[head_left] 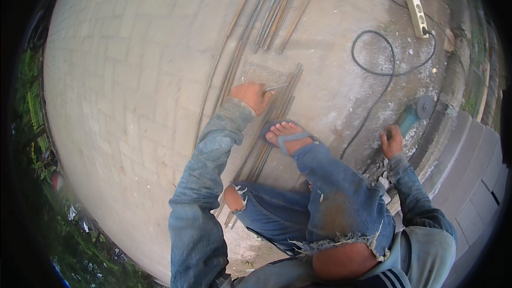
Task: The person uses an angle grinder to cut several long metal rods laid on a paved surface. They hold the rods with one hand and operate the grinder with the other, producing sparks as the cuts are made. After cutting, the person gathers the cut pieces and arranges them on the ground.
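My left hand (250, 97) is closed round a short metal rod (276, 87) that sticks out to the right past the fingers. It hovers by a bundle of thin metal rods (277, 104) lying on the paving. Off to the right, my right hand (393, 141) has its fingers curled at the rear end of a teal angle grinder (409, 120). The grinder's round disc (425, 106) points away from me, close to the kerb. Part of this grip is hard to make out. My sandalled foot (288, 134) rests on the rods between both hands.
More long rods (282, 8) lie at the far side, with longer ones running along the left. A white power strip (417, 17) sits far right, and a dark cable (393, 56) loops over the paving. A stone kerb (445, 106) edges the right; plants (34, 112) border the left.
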